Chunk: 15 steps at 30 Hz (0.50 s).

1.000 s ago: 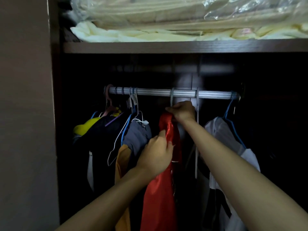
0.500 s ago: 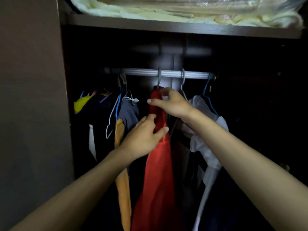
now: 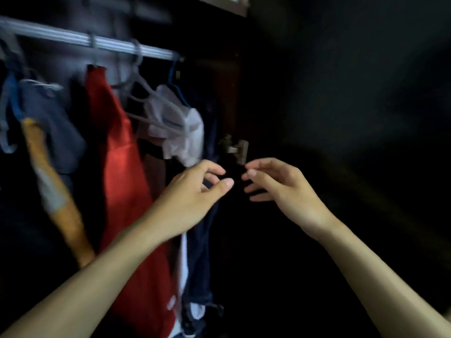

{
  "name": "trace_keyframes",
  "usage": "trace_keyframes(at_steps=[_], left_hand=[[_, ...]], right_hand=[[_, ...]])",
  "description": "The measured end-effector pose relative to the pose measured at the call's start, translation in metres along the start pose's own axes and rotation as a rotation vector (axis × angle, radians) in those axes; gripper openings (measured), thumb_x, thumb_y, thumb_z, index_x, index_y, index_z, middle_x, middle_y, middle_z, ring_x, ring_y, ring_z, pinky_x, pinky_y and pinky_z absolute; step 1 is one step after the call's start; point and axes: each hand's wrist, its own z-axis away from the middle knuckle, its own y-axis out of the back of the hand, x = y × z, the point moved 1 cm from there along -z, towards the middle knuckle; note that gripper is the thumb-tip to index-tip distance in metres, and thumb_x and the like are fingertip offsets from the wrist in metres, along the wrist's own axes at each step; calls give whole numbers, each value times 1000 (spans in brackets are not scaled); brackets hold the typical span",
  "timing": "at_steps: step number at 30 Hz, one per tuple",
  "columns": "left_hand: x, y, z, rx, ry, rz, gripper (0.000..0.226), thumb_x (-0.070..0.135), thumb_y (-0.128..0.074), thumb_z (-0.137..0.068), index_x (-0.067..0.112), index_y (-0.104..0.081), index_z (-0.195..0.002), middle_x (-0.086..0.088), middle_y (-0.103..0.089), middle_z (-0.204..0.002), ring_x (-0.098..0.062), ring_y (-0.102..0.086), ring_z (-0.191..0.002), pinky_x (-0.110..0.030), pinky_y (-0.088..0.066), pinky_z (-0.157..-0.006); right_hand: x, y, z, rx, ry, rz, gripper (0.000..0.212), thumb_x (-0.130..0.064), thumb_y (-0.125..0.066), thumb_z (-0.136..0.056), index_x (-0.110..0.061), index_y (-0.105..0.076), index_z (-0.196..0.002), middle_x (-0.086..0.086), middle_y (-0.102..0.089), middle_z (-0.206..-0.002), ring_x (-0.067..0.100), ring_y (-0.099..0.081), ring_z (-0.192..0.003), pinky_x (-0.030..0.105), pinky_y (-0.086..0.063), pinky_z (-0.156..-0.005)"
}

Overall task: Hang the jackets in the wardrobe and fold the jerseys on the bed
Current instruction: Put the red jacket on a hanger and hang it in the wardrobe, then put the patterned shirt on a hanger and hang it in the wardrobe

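A red jacket (image 3: 122, 167) hangs from the silver wardrobe rail (image 3: 80, 39), free of both hands. My left hand (image 3: 195, 193) hovers to its right, fingers loosely spread, holding nothing. My right hand (image 3: 275, 186) floats beside it, fingers relaxed and also holding nothing. The fingertips of the two hands nearly meet in front of the dark wardrobe interior. A white and navy garment (image 3: 180, 128) hangs on a pale hanger just above my left hand.
A grey-blue garment (image 3: 51, 120) and an orange one (image 3: 53, 191) hang at the left. A metal door hinge (image 3: 236, 148) sits on the dark wardrobe side panel. The right half of the view is dark.
Both hands have let go of the red jacket and dropped down to the right. The view has swung right, leaving the jacket hanging on the rail.
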Motion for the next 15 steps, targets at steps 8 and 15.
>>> trace_keyframes(at_steps=[8, 15], left_hand=[[164, -137, 45, -530, -396, 260, 21, 51, -61, -91, 40, -67, -107, 22, -68, -105, 0, -66, -94, -17, -53, -78], [295, -278, 110, -897, -646, 423, 26, 52, -62, -85, 32, -70, -100, 19, -69, -96, 0, -62, -74, -9, -46, -64]], right_hand=[[-8, 164, 212, 457, -114, 140, 32, -37, -64, -88, -10, -71, -103, 13, -75, -89, 26, -69, -74, 36, -60, -64], [5, 276, 398, 941, -351, 271, 16, -18, -61, -101, -3, -67, -102, 7, -74, -81, 20, -65, -65, 33, -53, -57]])
